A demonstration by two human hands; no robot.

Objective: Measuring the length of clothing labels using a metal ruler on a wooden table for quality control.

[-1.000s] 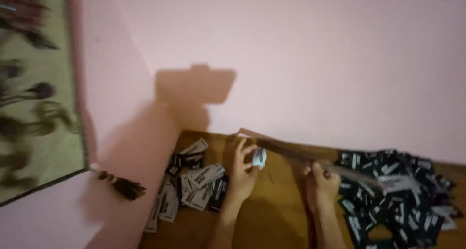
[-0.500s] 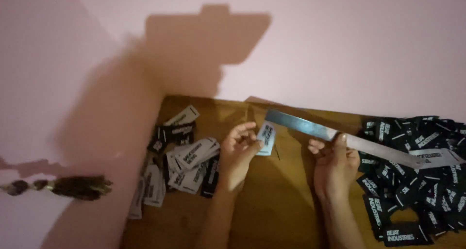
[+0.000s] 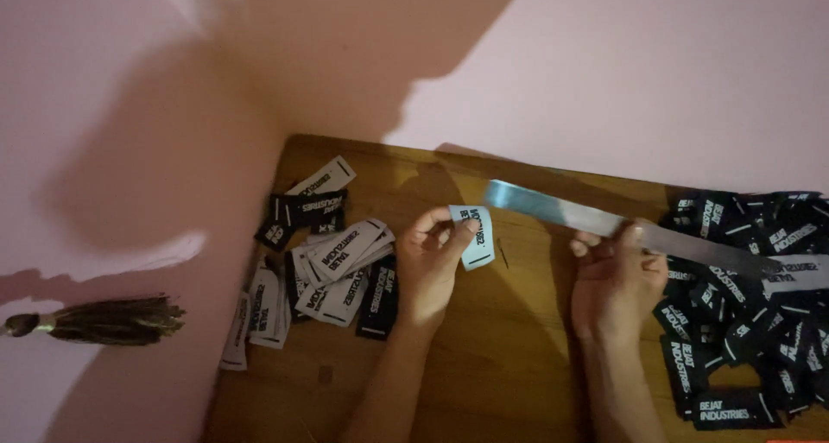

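My left hand (image 3: pixel 429 266) pinches a small white woven label (image 3: pixel 474 235) between thumb and fingers above a wooden board (image 3: pixel 509 348). My right hand (image 3: pixel 615 279) grips a long flat metal blade (image 3: pixel 553 208) that slants from the board's middle toward the right, its tip close to the held label. A pile of white and black labels (image 3: pixel 332 266) lies just left of my left hand. A heap of black labels (image 3: pixel 747 296) lies to the right of my right hand, partly under the blade's far end.
The board lies on a pink surface (image 3: pixel 604 72) that surrounds it. A dark tassel or small brush (image 3: pixel 104 319) lies on the pink surface at the far left. A shadow of a head falls across the top.
The view has tilted down and closer; a patterned cloth at left left the frame. My left hand has turned the white label upright by the blade tip. My right hand keeps the blade.
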